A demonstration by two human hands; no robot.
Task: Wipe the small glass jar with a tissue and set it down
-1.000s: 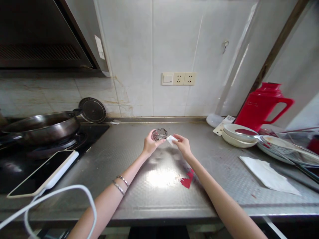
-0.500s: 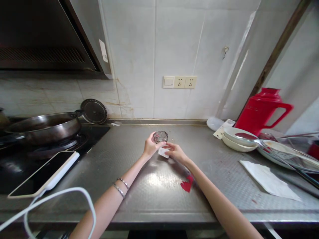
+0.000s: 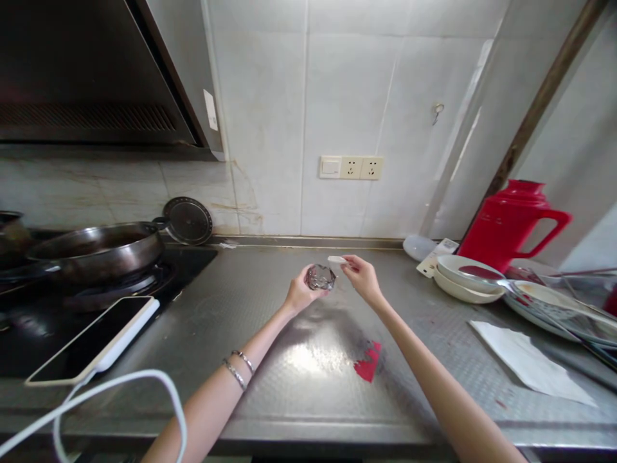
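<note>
My left hand [image 3: 302,292] is wrapped round a small clear glass dish [image 3: 321,277], held above the metal counter and tilted so its inside shows. Just right of the dish, my right hand [image 3: 362,278] pinches a small white piece [image 3: 337,260] between thumb and fingers, near the dish's upper right rim. A torn red scrap [image 3: 368,362] lies on the counter below my hands, close to my right forearm.
A pan [image 3: 101,251] and a phone [image 3: 91,341] with a white cable are at the left by the hob. To the right are a red thermos [image 3: 506,225], stacked bowls [image 3: 467,289], plates with utensils and a white paper sheet [image 3: 527,360].
My right hand has lifted the white piece from below the dish to its upper right. The dish now sits slightly lower and further right in view. The camera view has shifted a little.
</note>
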